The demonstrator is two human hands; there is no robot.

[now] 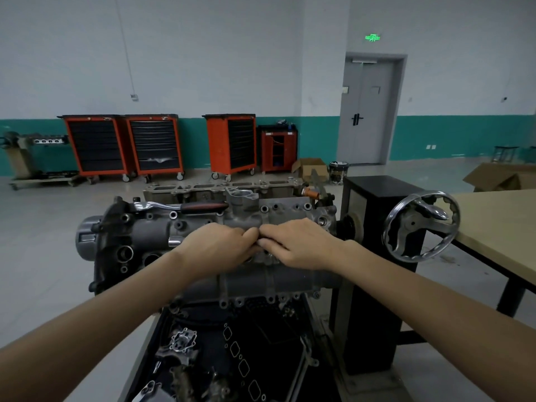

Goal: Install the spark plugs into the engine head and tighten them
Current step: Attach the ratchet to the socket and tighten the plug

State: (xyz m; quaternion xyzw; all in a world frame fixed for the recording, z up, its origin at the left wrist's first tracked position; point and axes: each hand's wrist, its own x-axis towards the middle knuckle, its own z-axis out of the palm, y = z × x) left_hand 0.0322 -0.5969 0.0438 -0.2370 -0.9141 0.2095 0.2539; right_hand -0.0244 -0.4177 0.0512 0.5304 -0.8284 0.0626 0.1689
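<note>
Grey cast-metal engine head (203,233) sat at frame centre on its stand. Both forearms reached forward from 6 o'clock. Left hand (220,245) and right hand (293,245) met knuckle to knuckle over the middle of the head, fingers curled down; whether they gripped a spark plug could not be told. A ratchet wrench (185,206) lay at 12 o'clock of the hands. Below, a black tray (290,343) held loose parts and gaskets.

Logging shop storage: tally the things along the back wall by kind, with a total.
Orange tool carts with drawers: 3
Small red cabinet: 1
Open cardboard box: 1
Bucket: 1
Engine stand at far left: 1
Total: 7
</note>
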